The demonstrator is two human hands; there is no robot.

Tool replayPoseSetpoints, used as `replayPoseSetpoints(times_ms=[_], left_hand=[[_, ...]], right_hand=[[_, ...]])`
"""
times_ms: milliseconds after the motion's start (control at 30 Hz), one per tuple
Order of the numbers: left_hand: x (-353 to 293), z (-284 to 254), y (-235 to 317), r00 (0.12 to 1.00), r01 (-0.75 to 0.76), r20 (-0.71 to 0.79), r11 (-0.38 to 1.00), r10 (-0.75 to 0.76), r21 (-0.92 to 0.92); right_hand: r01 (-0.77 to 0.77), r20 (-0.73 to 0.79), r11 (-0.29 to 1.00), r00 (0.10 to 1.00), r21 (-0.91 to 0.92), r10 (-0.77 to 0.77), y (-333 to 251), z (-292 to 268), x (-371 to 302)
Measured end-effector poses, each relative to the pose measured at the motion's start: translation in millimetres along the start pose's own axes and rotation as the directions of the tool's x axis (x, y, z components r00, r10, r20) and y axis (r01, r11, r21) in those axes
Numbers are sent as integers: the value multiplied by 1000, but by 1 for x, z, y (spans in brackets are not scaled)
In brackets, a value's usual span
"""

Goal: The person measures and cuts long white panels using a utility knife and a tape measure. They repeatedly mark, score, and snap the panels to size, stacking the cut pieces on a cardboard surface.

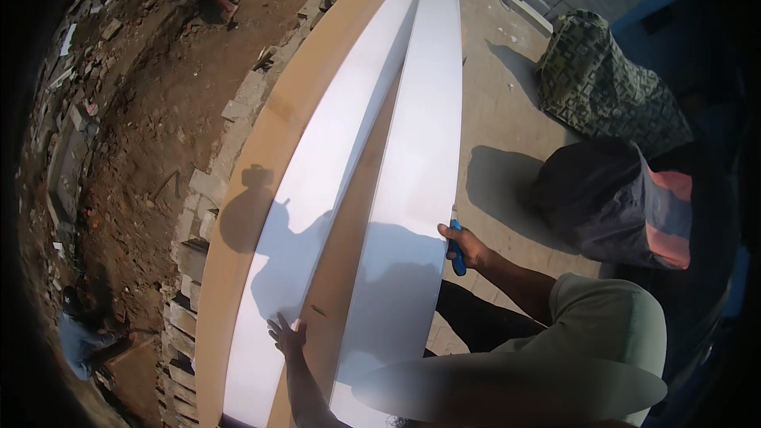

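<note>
My right hand (471, 249), closed round one blue-handled tool (457, 260) beside the right white strip (420, 127); my left hand (290, 338), fingers spread, at the left white strip (317, 158); brown board (305, 71) beneath; possible fault: scratched strip, should my wrist turn the tool inward

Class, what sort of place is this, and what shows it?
Probably an outdoor building site: dug-up soil, a rough edge of blocks beside it, and long white strips laid out in sunlight.
</note>
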State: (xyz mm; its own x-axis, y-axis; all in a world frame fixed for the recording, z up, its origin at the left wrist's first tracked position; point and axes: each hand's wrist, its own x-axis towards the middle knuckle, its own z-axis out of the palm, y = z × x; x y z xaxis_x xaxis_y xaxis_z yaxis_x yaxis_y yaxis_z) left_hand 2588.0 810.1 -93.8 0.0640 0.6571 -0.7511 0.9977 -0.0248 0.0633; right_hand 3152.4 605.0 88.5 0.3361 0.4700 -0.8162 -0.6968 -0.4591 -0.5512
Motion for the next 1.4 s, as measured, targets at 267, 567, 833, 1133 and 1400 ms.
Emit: replayPoseSetpoints(times_ms=[267, 567, 833, 1133, 1400], left_hand=[[45, 20, 65, 972, 16, -234, 996, -36, -89], [148, -60, 80, 844, -260, -478, 965, 241, 28], [168, -89, 130, 846, -70, -531, 998, 55, -8], [189, -94, 192, 814, 102, -558, 985, -163, -140], [199, -126, 181, 931, -19, -359, 973, -66, -229]], right_hand=[[137, -10, 990, 990, -44, -138, 16, 26, 44], [286, -77, 958, 955, -32, -288, -30, 41, 127], [227, 17, 958, 972, 176, -234, -60, 29, 210], [220, -4, 956, 975, 195, -224, -110, 38, 287], [304, -35, 945, 953, 123, -302, -196, 18, 385]])
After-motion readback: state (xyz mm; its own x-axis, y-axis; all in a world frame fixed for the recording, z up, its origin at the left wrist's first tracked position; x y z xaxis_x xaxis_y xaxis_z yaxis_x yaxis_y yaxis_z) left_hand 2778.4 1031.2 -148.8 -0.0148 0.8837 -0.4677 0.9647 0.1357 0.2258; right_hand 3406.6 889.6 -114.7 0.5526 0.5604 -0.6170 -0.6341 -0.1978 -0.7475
